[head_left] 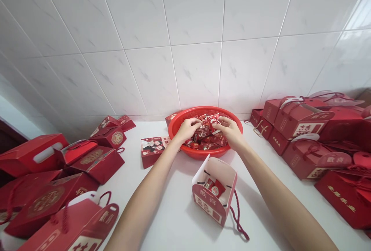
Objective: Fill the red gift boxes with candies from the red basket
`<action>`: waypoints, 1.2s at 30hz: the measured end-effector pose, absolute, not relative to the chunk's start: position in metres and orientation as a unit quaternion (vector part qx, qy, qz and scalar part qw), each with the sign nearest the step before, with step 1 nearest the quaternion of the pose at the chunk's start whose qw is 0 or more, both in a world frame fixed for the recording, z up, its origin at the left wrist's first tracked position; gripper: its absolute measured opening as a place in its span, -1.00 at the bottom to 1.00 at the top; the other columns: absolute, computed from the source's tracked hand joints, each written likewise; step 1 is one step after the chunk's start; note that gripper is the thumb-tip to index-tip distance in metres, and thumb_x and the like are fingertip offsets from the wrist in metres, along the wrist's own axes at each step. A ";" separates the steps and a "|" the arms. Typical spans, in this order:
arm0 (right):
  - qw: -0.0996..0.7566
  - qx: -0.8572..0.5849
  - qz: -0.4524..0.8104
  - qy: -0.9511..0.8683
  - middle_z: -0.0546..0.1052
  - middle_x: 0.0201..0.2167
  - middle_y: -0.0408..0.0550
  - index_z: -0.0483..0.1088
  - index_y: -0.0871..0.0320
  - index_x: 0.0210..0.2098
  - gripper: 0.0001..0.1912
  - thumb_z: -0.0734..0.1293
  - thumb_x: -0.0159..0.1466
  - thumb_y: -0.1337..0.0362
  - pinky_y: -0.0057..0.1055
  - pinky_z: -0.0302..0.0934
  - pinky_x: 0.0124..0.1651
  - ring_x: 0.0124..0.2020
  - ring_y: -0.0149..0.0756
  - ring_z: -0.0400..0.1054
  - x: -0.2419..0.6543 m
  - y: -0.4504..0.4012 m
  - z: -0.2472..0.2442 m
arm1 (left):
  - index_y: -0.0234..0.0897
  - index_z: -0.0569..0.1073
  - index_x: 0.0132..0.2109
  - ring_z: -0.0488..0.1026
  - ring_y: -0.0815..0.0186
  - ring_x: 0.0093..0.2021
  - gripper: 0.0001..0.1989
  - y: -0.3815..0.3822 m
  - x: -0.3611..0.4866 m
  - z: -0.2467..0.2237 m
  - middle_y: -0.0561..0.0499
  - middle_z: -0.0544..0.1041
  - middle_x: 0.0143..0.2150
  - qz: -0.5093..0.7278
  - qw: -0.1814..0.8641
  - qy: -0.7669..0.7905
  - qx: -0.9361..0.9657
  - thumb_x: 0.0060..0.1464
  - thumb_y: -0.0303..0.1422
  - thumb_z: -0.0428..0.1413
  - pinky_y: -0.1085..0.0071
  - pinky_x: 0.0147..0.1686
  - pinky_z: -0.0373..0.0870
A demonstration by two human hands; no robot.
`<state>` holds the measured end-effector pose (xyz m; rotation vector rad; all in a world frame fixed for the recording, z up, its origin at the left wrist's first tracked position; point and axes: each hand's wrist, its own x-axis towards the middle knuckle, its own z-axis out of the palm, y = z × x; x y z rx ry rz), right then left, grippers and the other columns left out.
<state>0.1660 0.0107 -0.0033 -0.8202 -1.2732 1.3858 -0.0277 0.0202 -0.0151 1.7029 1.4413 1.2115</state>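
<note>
A red plastic basket (203, 155) full of red wrapped candy packets (207, 142) stands against the tiled wall. Over its left part is my left hand (189, 128), its fingers bent together at a dark red packet (202, 132). My right hand (227, 127) reaches in from the right, thumb and fingers closed on a red and white packet (213, 120). Nearer to me, between my forearms, an open red gift box (210, 204) with a white inside holds a few small red packets (217, 189); its cord handle (239, 220) hangs to the right.
Several closed red gift boxes (98, 158) crowd the left side. More boxes (307, 119) are stacked on the right. A small box with printed figures (152, 150) lies left of the basket, and another (172, 117) is partly behind it. The white tabletop (174, 220) meets the wall.
</note>
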 end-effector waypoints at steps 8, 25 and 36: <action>0.514 -0.350 0.575 -0.532 0.58 -0.37 -0.10 0.45 0.14 -0.29 -0.72 0.48 0.00 0.25 -0.38 0.41 -0.32 -0.36 -0.29 0.48 0.166 0.011 -0.004 | -0.27 0.57 -0.14 0.51 0.19 -0.05 -0.73 0.013 -0.028 -0.010 -0.06 0.60 -0.11 0.544 0.287 0.466 0.636 0.05 -0.22 0.18 0.24 0.06 0.42; 0.521 -0.294 0.617 -0.511 0.61 -0.30 -0.06 0.45 0.17 -0.31 -0.57 0.58 -0.13 0.19 -0.36 0.42 -0.29 -0.26 -0.23 0.50 0.169 0.007 0.001 | -0.28 0.61 -0.13 0.54 0.18 -0.10 -0.54 -0.004 -0.021 0.002 -0.08 0.63 -0.10 0.516 0.368 0.420 0.649 -0.16 -0.12 0.37 0.24 0.01 0.45; 0.503 -0.277 0.643 -0.507 0.55 -0.46 -0.17 0.44 0.16 -0.31 -0.61 0.55 -0.12 0.23 -0.45 0.30 -0.42 -0.48 -0.36 0.41 0.178 0.005 0.012 | -0.29 0.60 -0.12 0.54 0.17 -0.04 -0.57 -0.009 -0.021 0.007 -0.07 0.64 -0.11 0.515 0.362 0.405 0.664 0.05 -0.02 0.22 0.29 0.05 0.43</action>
